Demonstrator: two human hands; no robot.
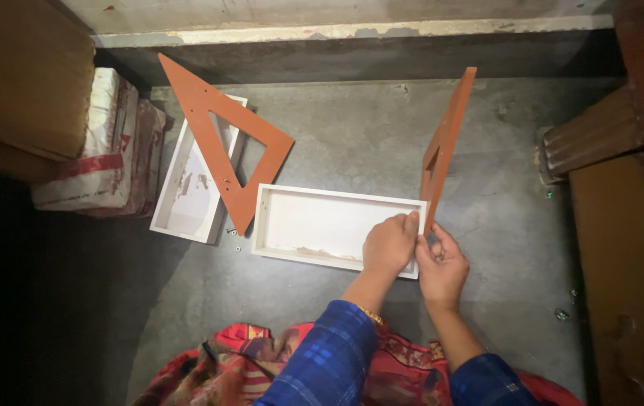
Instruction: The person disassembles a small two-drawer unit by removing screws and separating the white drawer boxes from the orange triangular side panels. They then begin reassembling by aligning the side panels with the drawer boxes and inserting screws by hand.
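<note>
Head view, items as they lie before you:

- Upright orange triangle (446,143): stands on edge at the right end of the white tray; its long axis runs away from you, lower tip between your hands.
- Right hand (442,269): fingers curled at the lower tip, just below it; nearer hand, though a firm pinch cannot be confirmed.
- Left hand (390,244): closed on the tray's right end, fingertips touching the triangle's edge.
- White tray (322,222): flat on the grey floor (352,128), long axis left to right.
- Second orange triangle (224,135): flat, overlapping a second white tray (186,192), well to your left.
- Sack (104,146): far left.
</note>
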